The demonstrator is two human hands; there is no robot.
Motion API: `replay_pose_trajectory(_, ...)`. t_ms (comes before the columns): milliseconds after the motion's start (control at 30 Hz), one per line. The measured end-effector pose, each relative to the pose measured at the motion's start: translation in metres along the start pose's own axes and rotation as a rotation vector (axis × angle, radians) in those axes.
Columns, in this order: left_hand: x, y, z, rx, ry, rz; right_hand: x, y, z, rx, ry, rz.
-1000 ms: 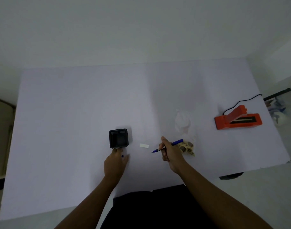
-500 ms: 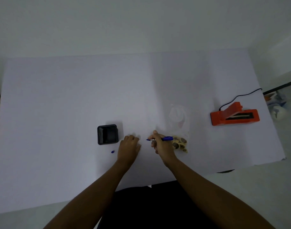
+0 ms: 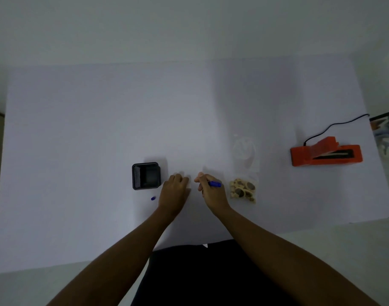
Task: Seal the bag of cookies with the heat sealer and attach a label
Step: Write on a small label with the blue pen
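A wide white table (image 3: 78,129) lies mostly bare across its far and left parts. Obstacles cluster near the front: a square black plastic holder (image 3: 146,176), a tiny blue pen cap (image 3: 153,198), a clear plastic bag of round cookies (image 3: 244,173) (its upper part nearly invisible), and, well apart at right, an orange heat sealer (image 3: 326,153) with its black cord (image 3: 335,127).

Both bare forearms reach forward over the desk (image 3: 78,151). The left hand (image 3: 174,192) lies palm-down, fingers (image 3: 178,176) loosely together, flat on the desk. The right hand (image 3: 209,191), just beside it, is curled in a writing grip around a blue pen (image 3: 214,184).
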State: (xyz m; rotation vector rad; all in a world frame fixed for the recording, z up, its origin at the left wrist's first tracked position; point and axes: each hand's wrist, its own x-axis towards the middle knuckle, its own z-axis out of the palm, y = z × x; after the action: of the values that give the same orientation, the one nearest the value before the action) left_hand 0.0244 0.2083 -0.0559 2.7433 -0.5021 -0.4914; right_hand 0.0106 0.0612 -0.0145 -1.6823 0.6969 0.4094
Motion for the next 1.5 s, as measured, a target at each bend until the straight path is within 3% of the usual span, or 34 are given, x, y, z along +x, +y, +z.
replay_pose_trajectory(833,0.001,-0.013,0.001,-0.092,-0.104,-0.092,0.010,0.000,0.016,-0.020,-0.039,0.013)
replay_pose_trajectory(1500,0.005,0.006,0.001,0.011,-0.036,-0.041,0.008,0.005,0.011,-0.032,-0.010,0.030)
